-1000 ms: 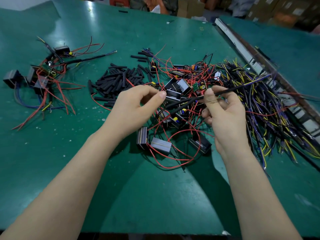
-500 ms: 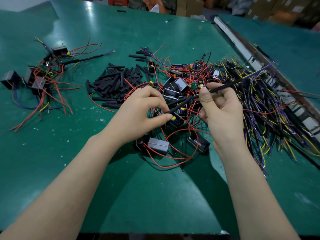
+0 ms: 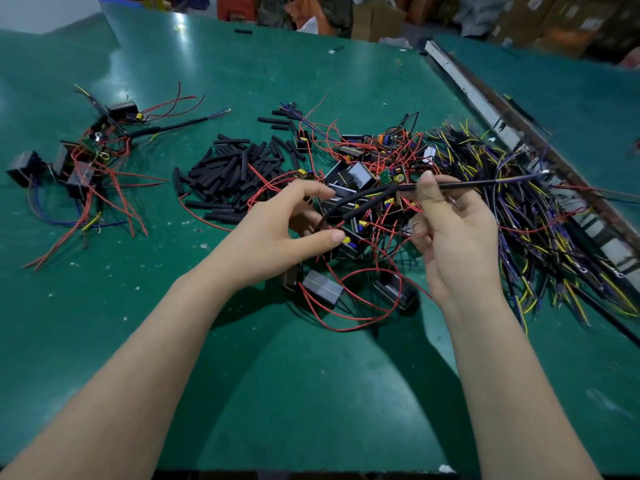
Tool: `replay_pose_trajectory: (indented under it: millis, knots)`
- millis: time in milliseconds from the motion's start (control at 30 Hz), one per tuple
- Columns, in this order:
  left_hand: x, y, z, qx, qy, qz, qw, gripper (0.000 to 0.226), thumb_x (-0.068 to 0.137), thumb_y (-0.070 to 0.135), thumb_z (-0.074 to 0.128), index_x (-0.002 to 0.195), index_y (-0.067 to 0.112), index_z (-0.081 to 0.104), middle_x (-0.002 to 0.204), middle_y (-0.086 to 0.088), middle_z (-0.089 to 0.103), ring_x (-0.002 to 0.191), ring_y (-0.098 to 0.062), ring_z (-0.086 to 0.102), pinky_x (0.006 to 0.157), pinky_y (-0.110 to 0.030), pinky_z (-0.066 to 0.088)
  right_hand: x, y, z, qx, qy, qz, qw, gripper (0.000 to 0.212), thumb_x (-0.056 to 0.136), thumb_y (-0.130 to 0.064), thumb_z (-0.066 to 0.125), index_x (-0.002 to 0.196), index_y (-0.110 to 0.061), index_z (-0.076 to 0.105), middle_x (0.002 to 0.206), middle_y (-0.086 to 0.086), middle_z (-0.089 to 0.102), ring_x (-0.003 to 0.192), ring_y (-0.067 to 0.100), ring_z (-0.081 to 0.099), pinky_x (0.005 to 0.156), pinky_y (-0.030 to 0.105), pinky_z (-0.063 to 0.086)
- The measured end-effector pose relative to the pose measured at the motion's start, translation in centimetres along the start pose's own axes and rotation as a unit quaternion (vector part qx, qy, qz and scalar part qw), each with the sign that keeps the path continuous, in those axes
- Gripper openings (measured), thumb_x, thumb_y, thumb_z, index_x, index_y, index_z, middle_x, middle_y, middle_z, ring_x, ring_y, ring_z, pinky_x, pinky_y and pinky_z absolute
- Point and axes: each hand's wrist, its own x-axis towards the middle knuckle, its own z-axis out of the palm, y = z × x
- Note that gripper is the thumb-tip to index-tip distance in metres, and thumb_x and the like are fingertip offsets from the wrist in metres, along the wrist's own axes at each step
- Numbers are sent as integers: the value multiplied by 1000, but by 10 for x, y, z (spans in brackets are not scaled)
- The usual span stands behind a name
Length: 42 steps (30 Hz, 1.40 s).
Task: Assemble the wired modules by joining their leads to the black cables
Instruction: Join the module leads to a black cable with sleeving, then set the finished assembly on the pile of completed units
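Observation:
My right hand (image 3: 453, 237) pinches a thin black cable (image 3: 485, 182) between thumb and forefinger, above the heap of wired modules (image 3: 356, 174) with red leads. The cable runs from the far right down-left to my left hand, and its lower part wears a thicker black sleeve (image 3: 367, 202). My left hand (image 3: 273, 237) is at that sleeved end with thumb and forefinger spread apart on either side of it; no grip shows. More modules (image 3: 322, 289) lie just in front of my hands.
A pile of short black sleeves (image 3: 225, 178) lies left of the heap. A dense bundle of black, yellow and purple cables (image 3: 519, 220) spreads at the right beside a metal rail (image 3: 485, 109). Wired modules with cables (image 3: 79, 168) sit at far left on the green table (image 3: 311, 393).
My left hand has gone from a pinch near the cable to a spread thumb and forefinger, lower at the sleeved end. My right hand holds the cable flatter now.

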Motion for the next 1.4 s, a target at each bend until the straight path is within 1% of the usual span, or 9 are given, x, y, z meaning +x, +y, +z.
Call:
replay_pose_trajectory:
  millis: [133, 267, 400, 700, 867, 1067, 1167, 1300, 1400]
  knots:
    - [1, 3, -1, -122, 1, -27, 992, 32, 73, 38, 70, 103, 29, 64, 75, 11, 64, 69, -1, 58, 70, -12, 44, 3, 3, -2, 22, -2, 30, 999, 7, 92, -23, 62, 87, -22, 57, 73, -3, 69, 43, 3, 41, 44, 12, 35]
    - [-1, 7, 0, -226, -56, -47, 971, 23, 79, 28, 63, 98, 15, 65, 66, 8, 59, 59, -10, 59, 62, -17, 47, 5, 7, -2, 10, 3, 28, 1000, 8, 90, -23, 65, 86, -22, 58, 75, -2, 65, 44, 3, 42, 44, 12, 36]
    - [-3, 10, -2, -311, -29, -59, 948, 15, 81, 25, 60, 91, 16, 67, 65, 3, 55, 52, -13, 55, 56, -18, 46, 3, 10, -1, 7, -40, 17, 999, 19, 83, -36, 64, 93, -22, 56, 75, -2, 70, 46, 4, 46, 47, 14, 41]
    - [7, 33, -6, -562, -73, -175, 805, 18, 87, 27, 50, 78, 12, 44, 50, 6, 45, 38, 0, 35, 39, -10, 30, 3, 18, 4, -29, -102, 76, 991, 21, 90, -41, 56, 100, -23, 57, 75, -1, 72, 49, 7, 54, 42, 15, 35]
    - [6, 42, -21, -694, -23, -149, 704, 14, 86, 22, 49, 85, 8, 53, 71, 10, 29, 38, -2, 39, 36, -10, 35, 2, 20, 3, -53, -116, 59, 990, 7, 96, -27, 56, 103, -24, 57, 74, -1, 72, 49, 6, 54, 42, 16, 36]
    - [-9, 33, -58, -712, 40, -131, 689, 23, 69, 13, 63, 91, 4, 60, 67, 3, 48, 38, -2, 41, 37, -7, 35, -3, 22, 0, -124, -132, 16, 983, 12, 95, -21, 58, 107, -27, 57, 76, -4, 71, 51, 4, 55, 46, 13, 40]
    - [-15, 14, -86, -659, 132, -185, 717, 15, 85, 12, 54, 97, 5, 58, 63, 2, 49, 37, 0, 41, 37, -7, 34, -7, 25, 2, -174, -150, -19, 973, 15, 95, -19, 59, 107, -28, 57, 79, 3, 70, 56, 3, 57, 52, 14, 44]
    - [-18, -16, -128, -559, 229, -270, 750, 20, 100, 16, 42, 84, 7, 49, 61, 1, 46, 34, 0, 40, 33, -10, 33, -12, 28, 3, -283, -190, -56, 938, 17, 94, -29, 58, 106, -40, 53, 83, -1, 69, 67, 22, 59, 70, 41, 52]
    - [-17, -32, -152, -505, 250, -300, 770, 23, 101, 15, 41, 81, 8, 50, 57, 1, 47, 32, 1, 39, 33, -9, 33, -12, 28, 2, -312, -197, -63, 927, 17, 95, -32, 55, 108, -42, 52, 83, -7, 69, 72, 25, 61, 75, 47, 52]
